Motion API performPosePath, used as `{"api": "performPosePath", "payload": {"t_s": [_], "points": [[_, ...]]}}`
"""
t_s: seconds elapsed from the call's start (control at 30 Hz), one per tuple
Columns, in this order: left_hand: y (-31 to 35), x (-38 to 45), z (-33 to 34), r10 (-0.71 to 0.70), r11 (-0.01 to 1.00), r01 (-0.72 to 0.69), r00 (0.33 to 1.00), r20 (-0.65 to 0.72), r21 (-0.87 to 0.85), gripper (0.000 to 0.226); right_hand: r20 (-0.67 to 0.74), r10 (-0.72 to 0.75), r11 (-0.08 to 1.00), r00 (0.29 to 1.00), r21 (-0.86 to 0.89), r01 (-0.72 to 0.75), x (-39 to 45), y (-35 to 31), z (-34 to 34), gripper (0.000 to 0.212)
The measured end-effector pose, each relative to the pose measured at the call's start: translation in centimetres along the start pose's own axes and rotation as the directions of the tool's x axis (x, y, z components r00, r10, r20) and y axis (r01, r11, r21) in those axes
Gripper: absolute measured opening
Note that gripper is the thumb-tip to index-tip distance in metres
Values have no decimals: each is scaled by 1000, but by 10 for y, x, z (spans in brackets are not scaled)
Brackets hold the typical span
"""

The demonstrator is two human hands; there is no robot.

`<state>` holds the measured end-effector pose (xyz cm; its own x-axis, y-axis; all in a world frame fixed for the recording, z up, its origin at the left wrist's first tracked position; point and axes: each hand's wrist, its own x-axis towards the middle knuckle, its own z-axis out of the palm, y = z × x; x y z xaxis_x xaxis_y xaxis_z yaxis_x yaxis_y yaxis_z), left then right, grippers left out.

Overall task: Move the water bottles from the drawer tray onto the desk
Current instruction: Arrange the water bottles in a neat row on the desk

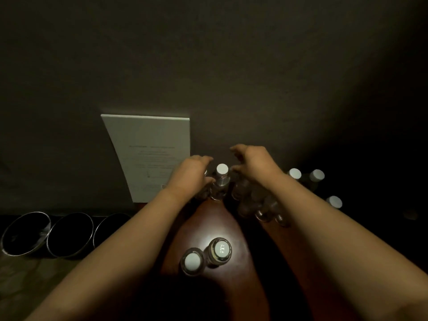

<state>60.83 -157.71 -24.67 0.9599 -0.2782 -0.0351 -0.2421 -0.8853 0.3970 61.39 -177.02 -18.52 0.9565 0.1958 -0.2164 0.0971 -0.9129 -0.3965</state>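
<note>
The scene is dim. My left hand [196, 172] curls its fingers and thumb round a clear water bottle [204, 179] that it mostly hides, beside an upright white-capped bottle [221, 176]. My right hand [252, 163] hovers just right of that bottle, fingers spread and bent, holding nothing. Under my right wrist stands a cluster of clear bottles [257, 202]. Three more white-capped bottles [294, 174] stand in the dark at the right. Two upright bottles [220, 250] stand close to me on the brown surface [208, 223].
A white printed card [150, 156] leans against the dark wall behind my left hand. Three black bowls with shiny rims [69, 235] sit in a row at the left. The far right is too dark to read.
</note>
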Motion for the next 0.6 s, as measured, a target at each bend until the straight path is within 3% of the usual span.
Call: {"api": "performPosePath", "payload": {"t_s": [0.13, 0.27, 0.6], "points": [[19, 14, -2, 82, 996, -82, 996, 16, -38, 66, 67, 64, 984, 996, -172, -51, -3, 24, -24, 49], [26, 24, 4, 63, 998, -62, 991, 120, -11, 57, 214, 98, 985, 972, -160, -64, -2, 31, -14, 39], [22, 30, 5, 16, 999, -11, 992, 125, -42, 55, 125, 18, 976, 992, -216, 9, 12, 19, 6, 15]]}}
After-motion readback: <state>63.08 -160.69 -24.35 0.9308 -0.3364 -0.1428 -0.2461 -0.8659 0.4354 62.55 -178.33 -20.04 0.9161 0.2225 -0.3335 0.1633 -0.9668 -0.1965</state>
